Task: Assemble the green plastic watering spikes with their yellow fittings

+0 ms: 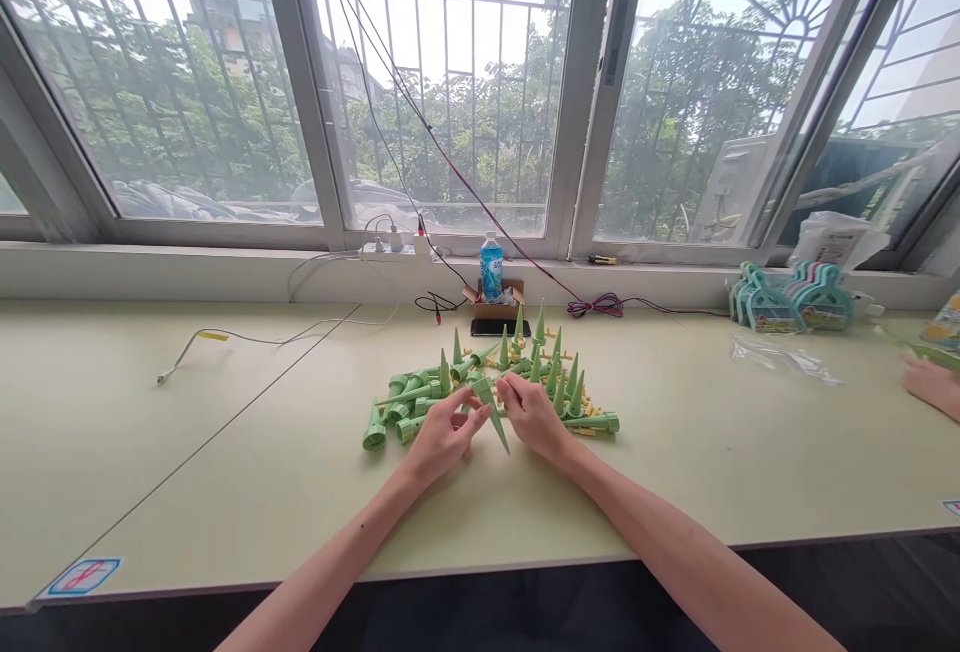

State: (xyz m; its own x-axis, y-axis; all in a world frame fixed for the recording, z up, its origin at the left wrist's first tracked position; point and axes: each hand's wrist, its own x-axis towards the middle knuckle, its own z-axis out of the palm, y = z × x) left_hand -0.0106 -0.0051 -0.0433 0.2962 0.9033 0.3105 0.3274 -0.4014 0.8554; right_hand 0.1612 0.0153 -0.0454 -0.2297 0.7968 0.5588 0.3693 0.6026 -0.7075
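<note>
Over the table, my left hand (444, 437) grips a green plastic watering spike (493, 414) between thumb and fingers. The spike is tilted, its wide capped end up and its point down toward me. Just right of it, my right hand (534, 416) has its fingers curled in a pinch close to the spike's upper end. What sits in that pinch, if anything, is hidden. Behind both hands spreads a pile of more green spikes (412, 394), some lying, some standing point up. Small yellow plastic pieces (589, 406) lie among them on the right side.
Behind the pile are a phone (500, 328), a small cardboard box (496, 309) and a blue bottle (491, 269). A white cable (247, 336) crosses the left table. Teal plastic items (791, 297) stand back right, near a clear bag (786, 360). Another person's hand (932, 385) shows at the right edge.
</note>
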